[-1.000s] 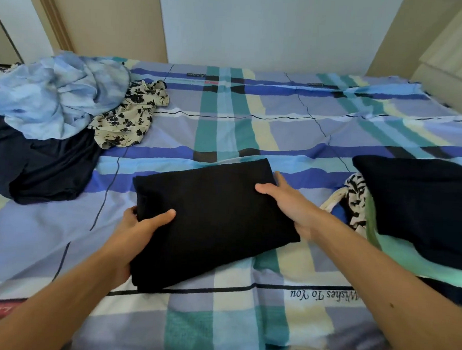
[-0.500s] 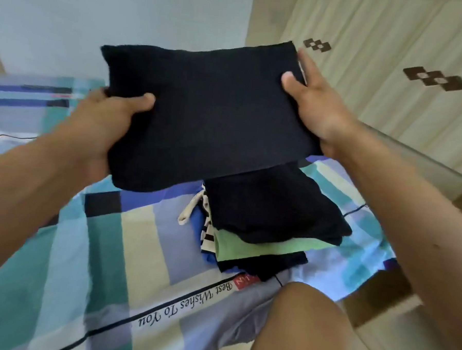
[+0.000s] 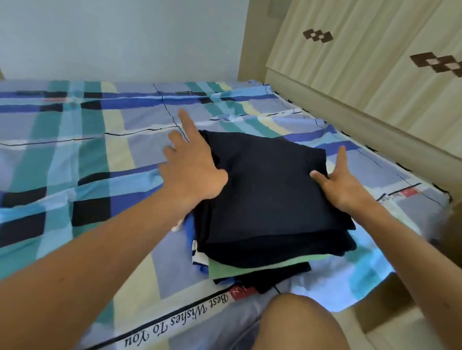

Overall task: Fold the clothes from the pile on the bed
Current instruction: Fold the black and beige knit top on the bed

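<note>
A folded black garment [image 3: 269, 187] lies on top of a stack of folded clothes [image 3: 251, 267] at the right side of the bed; green, blue and striped layers show beneath it. My left hand [image 3: 193, 164] is at the garment's left edge, fingers spread and straight, thumb side touching the cloth. My right hand [image 3: 339, 183] rests at the garment's right edge with straight fingers and thumb lying on the top. Neither hand grips anything. The unfolded pile is out of view.
The bed has a plaid sheet [image 3: 92, 146] in blue, teal and cream. A beige wardrobe [image 3: 391, 62] runs along the bed's right side. My knee [image 3: 296, 333] is at the bed's near edge.
The black garment, held up in both hands half a second ago, now lies on the folded stack. Both hands have let go and opened at its sides.
</note>
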